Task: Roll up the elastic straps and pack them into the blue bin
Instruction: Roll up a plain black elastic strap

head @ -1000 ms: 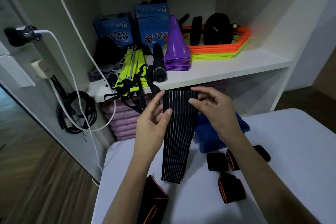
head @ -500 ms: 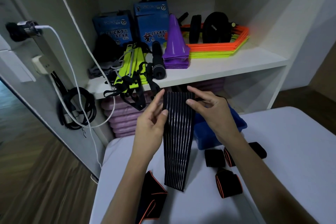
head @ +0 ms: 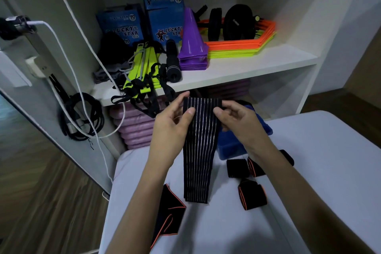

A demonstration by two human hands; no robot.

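A black elastic strap with thin silver stripes (head: 199, 150) hangs down to the white table (head: 319, 171). My left hand (head: 172, 121) pinches its top left corner and my right hand (head: 237, 118) pinches its top right corner. Behind the strap and my right hand sits the blue bin (head: 231, 144), mostly hidden. Rolled black straps lie on the table: one plain (head: 237, 168), two with orange edging (head: 252, 194) (head: 254, 168). A flat black wrap with orange trim (head: 168, 216) lies under my left forearm.
A white shelf (head: 247, 66) behind the table holds blue boxes (head: 165, 16), purple cones (head: 191, 43), orange and yellow hexagon rings (head: 241, 45), a yellow agility ladder (head: 144, 68) and a black roller. Purple mats (head: 134, 130) are stacked below. White and black cables (head: 82, 115) hang at left.
Both hands shifted their grip along the strap's top edge; my right hand's fingers curled in over the corner. The strap still hangs to the table.
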